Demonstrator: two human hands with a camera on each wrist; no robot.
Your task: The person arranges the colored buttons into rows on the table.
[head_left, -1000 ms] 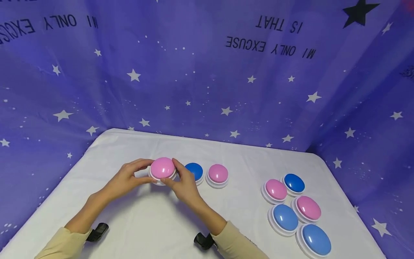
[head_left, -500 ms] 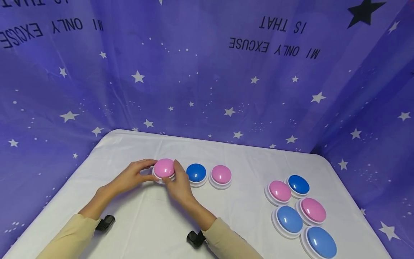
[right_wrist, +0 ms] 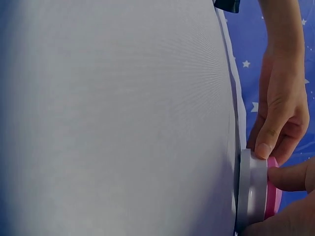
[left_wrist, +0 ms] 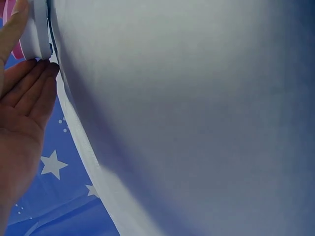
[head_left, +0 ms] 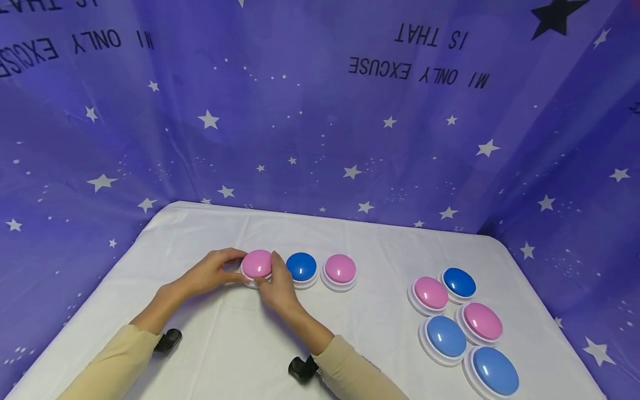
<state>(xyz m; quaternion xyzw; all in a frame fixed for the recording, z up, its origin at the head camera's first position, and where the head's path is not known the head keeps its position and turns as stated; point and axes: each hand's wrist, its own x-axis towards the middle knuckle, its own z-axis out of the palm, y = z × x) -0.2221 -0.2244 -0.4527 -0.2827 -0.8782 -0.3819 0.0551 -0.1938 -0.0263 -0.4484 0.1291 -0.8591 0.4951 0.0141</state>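
Both hands hold one pink dome button (head_left: 257, 263) with a white base, at the left end of a row on the table. My left hand (head_left: 212, 271) grips its left side between thumb and fingers; my right hand (head_left: 280, 286) pinches its right side, the thumb at the front. In the left wrist view the button's white base (left_wrist: 35, 29) stands right at the tablecloth, with the left hand (left_wrist: 24, 98) at its rim. The right wrist view shows the white base (right_wrist: 252, 189) close to the cloth, both thumbs on the button. Beside it are a blue button (head_left: 301, 267) and another pink button (head_left: 340, 269).
On the right of the white-covered table (head_left: 220, 339) several more dome buttons stand grouped: pink (head_left: 431, 293), dark blue (head_left: 459, 282), pink (head_left: 482, 321), and light blue ones (head_left: 446, 336). A purple star-printed curtain (head_left: 300, 111) hangs behind and beside the table.
The held pink button has come down to the table and slightly right, in line with the blue and pink ones. Both hands moved with it and keep their grip.
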